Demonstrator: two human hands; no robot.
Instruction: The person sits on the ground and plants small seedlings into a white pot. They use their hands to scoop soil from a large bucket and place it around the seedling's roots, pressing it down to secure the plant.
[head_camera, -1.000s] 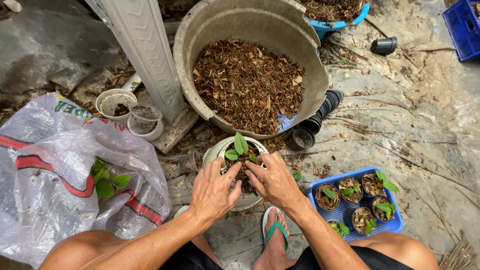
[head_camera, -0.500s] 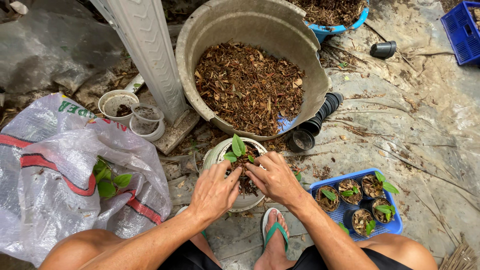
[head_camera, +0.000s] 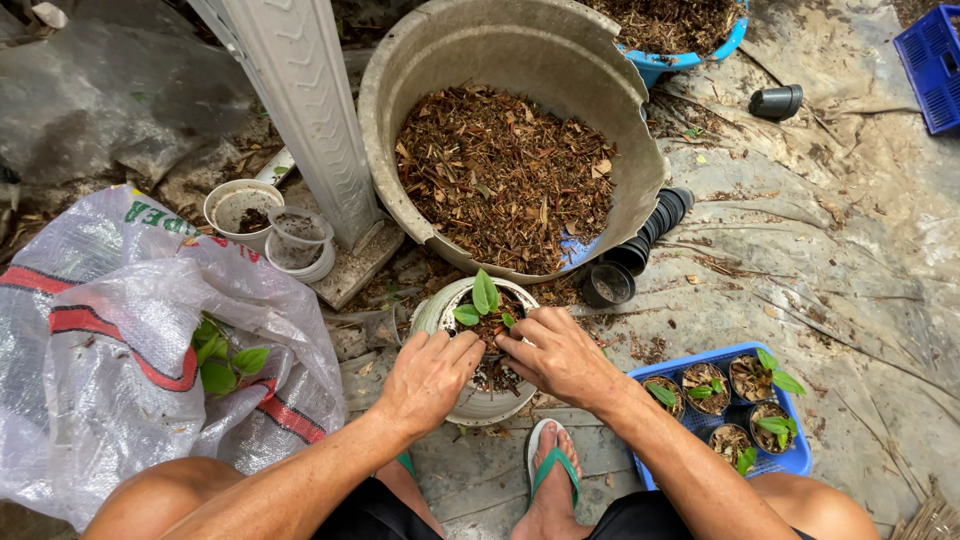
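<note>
Both hands, left and right, pressed open-fingered on the seedling pot (mulch tub behind, seedling tray beside).

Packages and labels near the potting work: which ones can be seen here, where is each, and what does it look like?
Woven plastic sack: lying crumpled at the left beside the left hand; translucent white with red stripes and green print; green leaves show at its opening.
No other packages, labels, signs or screens are in view.
</note>
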